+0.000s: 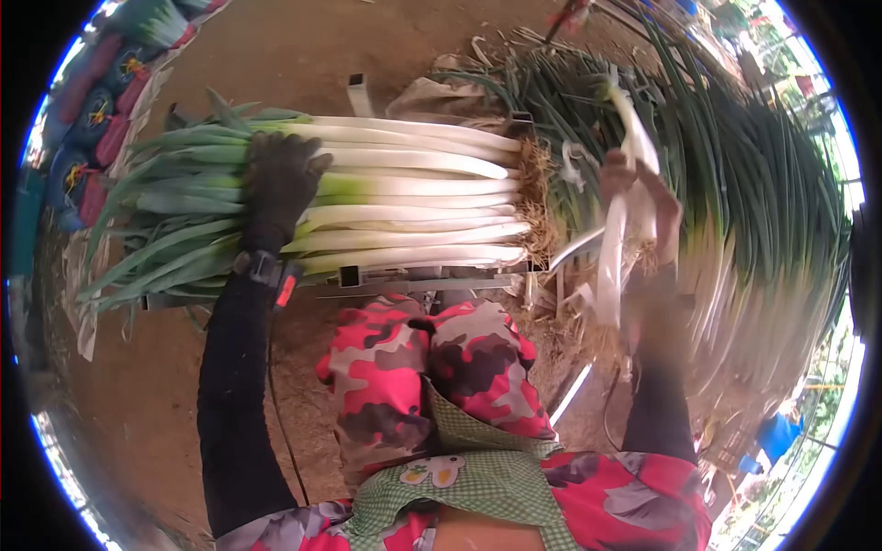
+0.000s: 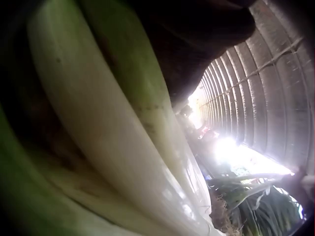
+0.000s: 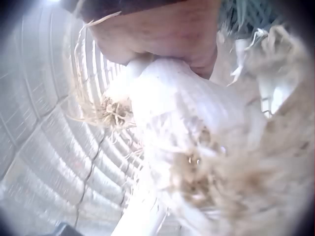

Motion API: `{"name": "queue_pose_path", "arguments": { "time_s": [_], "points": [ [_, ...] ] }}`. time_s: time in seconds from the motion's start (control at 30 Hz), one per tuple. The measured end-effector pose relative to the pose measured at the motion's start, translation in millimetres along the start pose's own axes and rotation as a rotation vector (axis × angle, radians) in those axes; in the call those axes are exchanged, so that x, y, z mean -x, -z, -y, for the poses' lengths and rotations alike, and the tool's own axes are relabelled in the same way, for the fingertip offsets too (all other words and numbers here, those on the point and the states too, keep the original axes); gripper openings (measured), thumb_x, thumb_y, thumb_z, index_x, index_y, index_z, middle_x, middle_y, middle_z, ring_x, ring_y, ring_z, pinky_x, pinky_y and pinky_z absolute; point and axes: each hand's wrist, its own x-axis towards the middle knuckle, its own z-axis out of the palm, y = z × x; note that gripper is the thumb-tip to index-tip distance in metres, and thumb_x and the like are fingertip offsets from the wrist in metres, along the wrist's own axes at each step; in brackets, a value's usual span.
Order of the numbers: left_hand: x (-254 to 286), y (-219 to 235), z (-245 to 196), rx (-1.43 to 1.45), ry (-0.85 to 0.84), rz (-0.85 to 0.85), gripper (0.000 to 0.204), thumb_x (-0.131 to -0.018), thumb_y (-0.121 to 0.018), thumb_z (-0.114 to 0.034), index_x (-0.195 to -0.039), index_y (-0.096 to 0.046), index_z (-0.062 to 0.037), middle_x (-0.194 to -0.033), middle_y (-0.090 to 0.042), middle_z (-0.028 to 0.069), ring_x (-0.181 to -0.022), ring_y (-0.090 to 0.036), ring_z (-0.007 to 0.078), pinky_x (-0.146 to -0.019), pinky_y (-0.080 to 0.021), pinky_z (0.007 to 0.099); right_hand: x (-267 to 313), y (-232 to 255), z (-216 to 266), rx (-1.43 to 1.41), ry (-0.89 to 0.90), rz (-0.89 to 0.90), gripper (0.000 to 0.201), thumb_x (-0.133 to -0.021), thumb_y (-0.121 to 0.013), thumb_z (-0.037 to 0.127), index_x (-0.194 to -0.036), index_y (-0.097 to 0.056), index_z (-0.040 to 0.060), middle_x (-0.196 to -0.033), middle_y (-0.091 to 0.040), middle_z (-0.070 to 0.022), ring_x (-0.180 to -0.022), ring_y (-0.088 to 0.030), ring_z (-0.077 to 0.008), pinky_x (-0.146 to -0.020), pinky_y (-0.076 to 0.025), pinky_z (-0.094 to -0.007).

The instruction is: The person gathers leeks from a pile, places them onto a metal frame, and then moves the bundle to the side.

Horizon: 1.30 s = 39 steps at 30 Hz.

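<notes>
My left hand, in a dark glove, lies across a row of leeks, where green leaves turn to white stems. The row's roots point right, its leaves left. In the left wrist view, thick pale stems fill the near side, under the dark glove. My right hand grips leeks to the right of the row. In the right wrist view its bare fingers curl over white stems with stringy roots hanging beside them.
A metal frame holds the row. At the right lies a big heap of leeks with long dark leaves. Peeled scraps litter the ground below my right hand. Coloured bundles stand at the far left on the brown ground.
</notes>
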Motion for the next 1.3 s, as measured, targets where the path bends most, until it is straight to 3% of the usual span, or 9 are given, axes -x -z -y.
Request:
{"name": "queue_pose_path", "arguments": {
  "time_s": [0.1,0.3,0.43,0.57,0.7,0.93,1.0,1.1,1.3],
  "points": [
    [1.6,-6.8,2.5,0.004,-0.011,-0.053,0.031,-0.088,-0.057,-0.039,-0.101,-0.069,-0.0131,-0.093,-0.062,0.0077,-0.097,-0.055,0.0284,-0.101,-0.033,0.0512,-11.6,-103.1,39.4,-0.791,-0.255,0.459,0.036,-0.097,-0.045,0.011,-0.122,-0.048,-0.0143,-0.104,-0.065,-0.0178,-0.092,-0.063,-0.0201,-0.079,-0.051,-0.027],
    [7.5,-2.3,-0.8,-0.022,-0.026,-0.11,0.032,-0.088,-0.057,-0.04,-0.099,-0.069,-0.0124,-0.089,-0.059,0.0081,-0.095,-0.053,0.0293,-0.102,-0.032,0.0532,-5.6,-239.1,58.6,0.12,-0.044,0.577,0.053,-0.083,-0.059,0.003,-0.133,-0.043,-0.0058,-0.115,-0.056,-0.0138,-0.092,-0.059,-0.021,-0.08,-0.05,-0.0331],
    [4.7,-0.1,-2.8,-0.003,0.016,-0.054,0.033,-0.088,-0.057,-0.04,-0.104,-0.069,-0.0133,-0.094,-0.06,0.0095,-0.1,-0.053,0.0306,-0.104,-0.031,0.0535,-61.0,-223.4,-23.6,0.878,0.589,0.635,0.085,-0.075,-0.062,-0.002,-0.146,-0.015,-0.0009,-0.103,-0.055,-0.0287,-0.09,-0.06,-0.0378,-0.08,-0.05,-0.0387],
    [4.4,3.1,-5.5,0.108,0.113,0.122,0.038,-0.088,-0.058,-0.041,-0.114,-0.066,-0.0138,-0.111,-0.063,0.0137,-0.113,-0.053,0.0353,-0.105,-0.03,0.0525,-137.4,-182.3,-95.7,1.547,0.426,0.877,0.087,-0.08,-0.061,-0.001,-0.151,-0.013,0.0127,-0.134,-0.044,-0.0269,-0.09,-0.058,-0.0381,-0.082,-0.048,-0.0464],
    [-1.8,12.5,-0.8,0.354,0.052,0.1,0.039,-0.083,-0.066,-0.037,-0.11,-0.067,-0.0089,-0.111,-0.065,0.0146,-0.107,-0.057,0.0345,-0.098,-0.039,0.0469,-166.0,-146.1,-180.6,1.345,0.459,0.955,0.091,-0.073,-0.066,0.002,-0.15,-0.019,0.0135,-0.142,-0.041,-0.0218,-0.114,-0.055,-0.0356,-0.092,-0.049,-0.041],
    [-56.6,47.9,13.4,0.381,0.004,0.024,0.043,-0.078,-0.07,-0.04,-0.107,-0.067,-0.0102,-0.113,-0.065,0.011,-0.109,-0.058,0.0289,-0.098,-0.038,0.0471,-138.4,-152.4,-143.5,1.404,0.566,0.863,0.081,-0.073,-0.073,0.01,-0.144,-0.033,0.0166,-0.095,-0.056,-0.0168,-0.088,-0.059,-0.0326,-0.077,-0.051,-0.0395],
    [-81.2,6.7,41.2,-0.116,-0.198,-0.103,0.045,-0.079,-0.068,-0.043,-0.111,-0.065,-0.0117,-0.114,-0.064,0.0103,-0.112,-0.056,0.0287,-0.1,-0.036,0.0503,-138.2,-148.3,-147.6,1.352,0.635,0.805,0.077,-0.075,-0.073,0.014,-0.142,-0.035,0.0158,-0.097,-0.056,-0.0165,-0.088,-0.06,-0.0325,-0.077,-0.051,-0.0403],
    [-79.0,-12.2,45.1,-0.232,-0.074,0.271,0.056,-0.086,-0.056,-0.053,-0.122,-0.061,-0.0109,-0.124,-0.06,0.0103,-0.117,-0.053,0.0296,-0.101,-0.035,0.0492,-142.8,-132.1,-153.9,1.308,0.669,0.79,0.073,-0.077,-0.074,0.024,-0.14,-0.038,0.015,-0.105,-0.056,-0.0165,-0.094,-0.059,-0.0331,-0.081,-0.05,-0.0423],
    [-59.0,-0.5,24.9,-0.171,0.018,0.151,0.051,-0.088,-0.053,-0.054,-0.116,-0.063,-0.0123,-0.11,-0.064,0.0087,-0.109,-0.055,0.0289,-0.099,-0.036,0.0498,-140.6,-86.2,-148.8,1.35,0.592,0.808,0.068,-0.08,-0.071,0.035,-0.137,-0.041,0.0124,-0.129,-0.046,-0.0142,-0.121,-0.046,-0.0336,-0.101,-0.04,-0.0449]
  ]
}}
